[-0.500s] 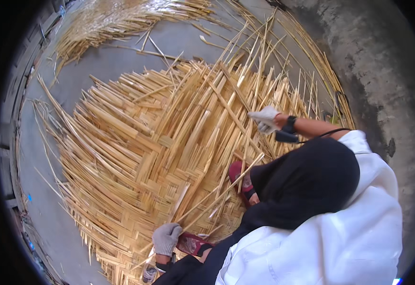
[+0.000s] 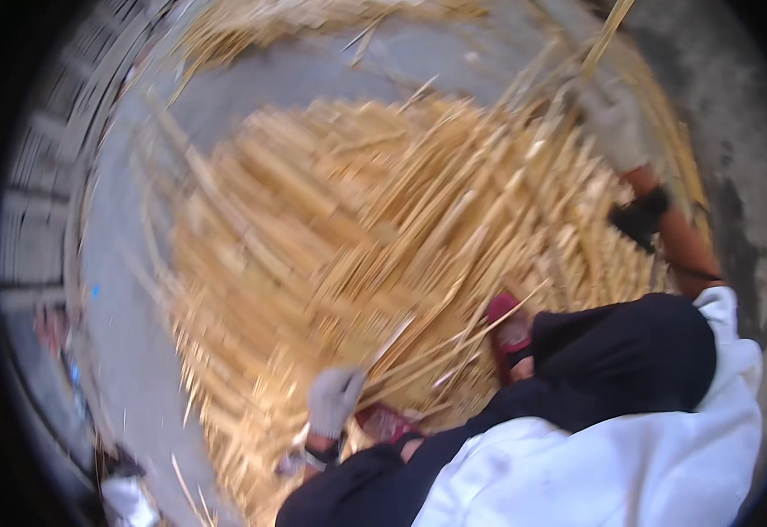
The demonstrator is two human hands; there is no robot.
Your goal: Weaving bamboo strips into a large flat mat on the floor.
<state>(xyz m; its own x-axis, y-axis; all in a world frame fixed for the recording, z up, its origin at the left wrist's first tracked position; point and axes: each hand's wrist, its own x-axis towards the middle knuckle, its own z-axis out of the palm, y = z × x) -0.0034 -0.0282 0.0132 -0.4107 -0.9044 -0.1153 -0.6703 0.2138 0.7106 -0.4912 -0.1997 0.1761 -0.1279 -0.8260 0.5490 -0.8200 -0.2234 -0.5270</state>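
Observation:
A large mat point(image 2: 313, 299) of flat, straw-coloured split cane or reed strips, woven in a crossed pattern, lies on the floor before me. My left hand point(image 2: 335, 400), in a light grey knitted glove, is closed low over its near edge; thin strips point(image 2: 454, 351) run up to its fingers. At the far right, my right hand point(image 2: 614, 123), gloved too, reaches out, smeared by motion. A bright strip point(image 2: 607, 39) slants upward from near its fingertips; whether the fingers grip it is hidden by the blur.
My shoes, one red shoe point(image 2: 508, 329) and the other point(image 2: 385, 423), stand on the mat. Another pile of strips point(image 2: 296, 22) lies at the far side. Long loose strips point(image 2: 687, 176) run along the right, beside a rough grey surface point(image 2: 744, 149). A white object point(image 2: 129, 502) sits lower left.
My right hand has swung away from the mat's middle toward the far right. My left hand stays by the same strips, while the whole view has shifted and blurred.

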